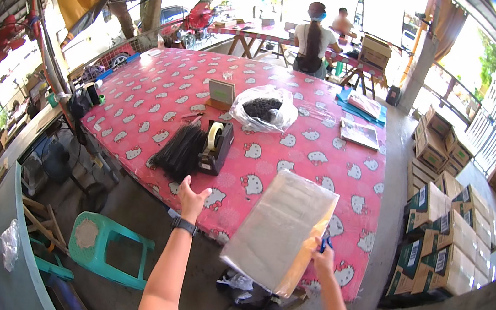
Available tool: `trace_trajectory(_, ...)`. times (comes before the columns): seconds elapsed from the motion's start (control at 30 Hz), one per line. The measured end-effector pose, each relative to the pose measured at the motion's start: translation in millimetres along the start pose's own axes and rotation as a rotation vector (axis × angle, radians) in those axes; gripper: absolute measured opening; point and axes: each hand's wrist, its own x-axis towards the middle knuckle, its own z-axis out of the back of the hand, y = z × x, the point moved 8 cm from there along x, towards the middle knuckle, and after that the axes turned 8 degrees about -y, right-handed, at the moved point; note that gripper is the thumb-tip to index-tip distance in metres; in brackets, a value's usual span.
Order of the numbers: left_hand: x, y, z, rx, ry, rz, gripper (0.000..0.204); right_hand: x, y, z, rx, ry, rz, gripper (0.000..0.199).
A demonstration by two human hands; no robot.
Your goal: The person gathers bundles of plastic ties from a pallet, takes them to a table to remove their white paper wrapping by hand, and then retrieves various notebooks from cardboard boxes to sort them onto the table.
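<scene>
My left hand (pixel 193 199) hovers at the table's near edge, fingers spread and nothing in it. Just beyond it lie a bundle of thin black strips (pixel 180 149) and a black tape dispenser (pixel 215 157) with a roll of tape. My right hand (pixel 324 256) is closed around a small dark blue object (pixel 326 242), its exact kind too small to make out. That hand is at the right edge of a stack of clear plastic sheets or bags (pixel 282 226) with a yellowish side, which overhangs the table's near edge.
The table (pixel 133 116) has a pink patterned cover. On it are a white plastic bag (pixel 287 122) of black material, a small upright box (pixel 221 94) and blue packets (pixel 362 106). A green stool (pixel 96 248) stands at left, stacked cartons (pixel 442 258) at right. A person (pixel 312 40) works beyond.
</scene>
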Motion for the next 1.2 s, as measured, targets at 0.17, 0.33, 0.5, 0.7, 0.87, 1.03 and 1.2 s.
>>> trace_trajectory(0.17,49.0,4.8,-62.4,0.165,-0.102,0.010,0.099,32.0,-0.9,-52.7,-0.139,-0.044,0.106,0.043)
trace_trajectory(0.33,72.2,21.4,-108.8,0.238,-0.032,0.030,0.096,78.1,21.6,-98.0,-0.186,-0.077,0.251,0.039)
trace_trajectory(0.5,85.0,8.9,-108.2,0.378,-0.120,0.205,0.070,112.3,35.2,-123.7,-0.278,-0.012,0.297,0.041)
trace_trajectory(0.7,82.6,-16.6,-87.1,0.415,-0.160,0.110,0.059,134.4,52.8,-162.3,-0.240,0.117,0.262,0.043)
trace_trajectory(0.87,70.7,-20.2,-70.0,0.281,-0.138,0.130,0.051,138.0,61.7,-207.7,-0.280,0.197,0.308,0.044)
trace_trajectory(1.03,66.3,3.0,-70.3,0.223,-0.049,0.078,0.073,142.9,37.9,-230.0,-0.171,0.409,0.159,0.036)
trace_trajectory(1.2,69.2,12.6,-69.4,0.221,-0.037,0.007,0.076,136.7,74.6,-190.7,-0.347,0.242,0.327,0.021)
